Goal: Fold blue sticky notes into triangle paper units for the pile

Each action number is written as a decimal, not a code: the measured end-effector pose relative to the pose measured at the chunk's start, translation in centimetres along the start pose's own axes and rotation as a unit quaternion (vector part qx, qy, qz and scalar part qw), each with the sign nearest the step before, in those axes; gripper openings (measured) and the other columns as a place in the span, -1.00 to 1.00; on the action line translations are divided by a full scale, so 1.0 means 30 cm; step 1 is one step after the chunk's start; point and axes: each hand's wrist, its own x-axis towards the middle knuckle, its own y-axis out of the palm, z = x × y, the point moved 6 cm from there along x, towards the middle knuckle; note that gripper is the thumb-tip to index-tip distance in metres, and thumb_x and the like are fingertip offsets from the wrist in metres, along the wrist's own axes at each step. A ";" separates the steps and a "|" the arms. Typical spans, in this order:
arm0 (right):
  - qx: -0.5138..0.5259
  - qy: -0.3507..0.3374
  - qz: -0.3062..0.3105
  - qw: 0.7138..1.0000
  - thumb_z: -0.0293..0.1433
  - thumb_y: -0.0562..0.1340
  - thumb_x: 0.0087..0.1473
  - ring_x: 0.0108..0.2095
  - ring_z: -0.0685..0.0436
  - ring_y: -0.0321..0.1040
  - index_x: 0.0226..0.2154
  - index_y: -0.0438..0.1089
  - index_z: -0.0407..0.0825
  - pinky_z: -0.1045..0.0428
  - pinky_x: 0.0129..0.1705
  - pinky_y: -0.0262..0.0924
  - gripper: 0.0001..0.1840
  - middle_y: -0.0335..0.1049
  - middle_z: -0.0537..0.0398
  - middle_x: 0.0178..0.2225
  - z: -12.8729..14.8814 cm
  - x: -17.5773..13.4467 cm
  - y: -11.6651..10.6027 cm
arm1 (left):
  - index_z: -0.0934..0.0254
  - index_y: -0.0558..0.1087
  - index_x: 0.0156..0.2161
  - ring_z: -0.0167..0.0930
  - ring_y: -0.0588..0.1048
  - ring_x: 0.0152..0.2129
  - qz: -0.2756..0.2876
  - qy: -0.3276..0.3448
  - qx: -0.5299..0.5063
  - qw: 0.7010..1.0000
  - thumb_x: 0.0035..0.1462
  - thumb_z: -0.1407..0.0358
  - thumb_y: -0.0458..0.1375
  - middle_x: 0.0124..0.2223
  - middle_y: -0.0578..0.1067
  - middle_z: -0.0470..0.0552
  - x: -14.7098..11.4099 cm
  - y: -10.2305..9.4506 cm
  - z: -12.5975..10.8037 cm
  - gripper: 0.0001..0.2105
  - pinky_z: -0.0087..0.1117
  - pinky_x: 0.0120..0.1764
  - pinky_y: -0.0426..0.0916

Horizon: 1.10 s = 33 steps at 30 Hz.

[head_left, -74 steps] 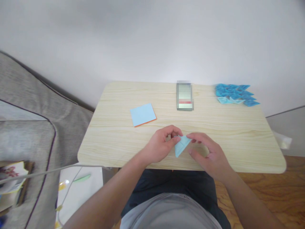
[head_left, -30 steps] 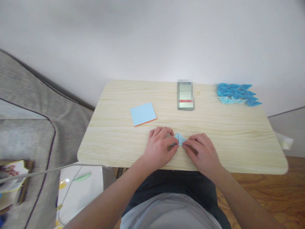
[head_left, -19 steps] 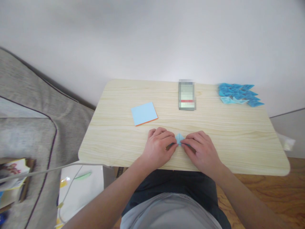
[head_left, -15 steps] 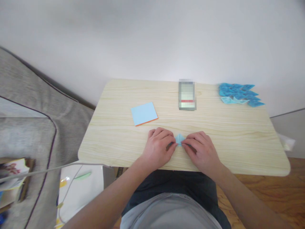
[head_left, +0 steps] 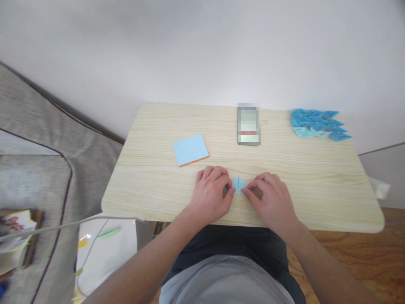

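Nearer us than the smartphone (head_left: 248,126), our left hand (head_left: 211,194) and right hand (head_left: 272,197) pinch a folded light-blue paper triangle (head_left: 239,185), apex towards the smartphone, long axis hand to hand.

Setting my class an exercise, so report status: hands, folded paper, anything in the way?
Left hand, right hand: fingertips at opposite sides of folded light-blue paper. Triangular, point facing away. Nothing visibly in the way; smartphone, paper stack beyond.

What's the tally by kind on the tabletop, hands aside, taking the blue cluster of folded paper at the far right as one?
Folded piece: 1
Paper stack: 1
Phone: 1
Blue cluster: 1 (its pieces overlap too much to count)
Total: 4
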 end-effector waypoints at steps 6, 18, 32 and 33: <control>0.011 -0.002 0.028 1.000 -0.21 0.34 0.17 -0.13 -0.24 0.33 -0.33 0.51 0.08 -0.16 -0.08 0.17 -0.85 0.42 0.04 -0.23 -0.016 0.013 -0.006 | 0.20 0.45 -0.29 -0.22 0.36 -0.03 -0.008 -0.012 0.000 1.000 0.17 0.30 0.25 -0.03 0.48 -0.01 -0.010 -0.009 0.017 -0.94 -0.08 0.03 0.19; 0.067 -0.018 0.067 0.995 -0.31 0.31 0.19 -0.11 -0.22 0.36 -0.25 0.50 0.11 -0.15 -0.04 0.20 -0.94 0.47 0.08 -0.21 -0.054 0.027 -0.010 | 0.09 0.47 -0.11 -0.24 0.35 -0.01 0.008 -0.027 -0.021 0.999 0.15 0.37 0.24 -0.01 0.47 -0.07 -0.012 -0.015 0.039 -0.80 -0.11 0.02 0.22; 0.039 -0.015 0.037 0.998 -0.32 0.30 0.17 -0.12 -0.24 0.34 -0.18 0.46 0.07 -0.14 -0.05 0.16 -0.86 0.46 0.06 -0.22 -0.031 0.009 -0.015 | 0.09 0.46 -0.03 -0.21 0.37 -0.02 0.011 -0.019 -0.059 0.998 0.09 0.43 0.20 -0.05 0.54 -0.05 0.023 -0.002 -0.011 -0.67 -0.11 0.06 0.22; 0.034 -0.015 0.032 0.999 -0.31 0.30 0.17 -0.12 -0.24 0.34 -0.18 0.46 0.07 -0.14 -0.05 0.16 -0.86 0.46 0.05 -0.22 -0.027 0.008 -0.015 | 0.09 0.45 -0.03 -0.22 0.39 -0.04 0.012 -0.021 -0.066 0.998 0.09 0.44 0.20 -0.09 0.56 -0.06 0.024 -0.001 -0.010 -0.66 -0.11 0.05 0.22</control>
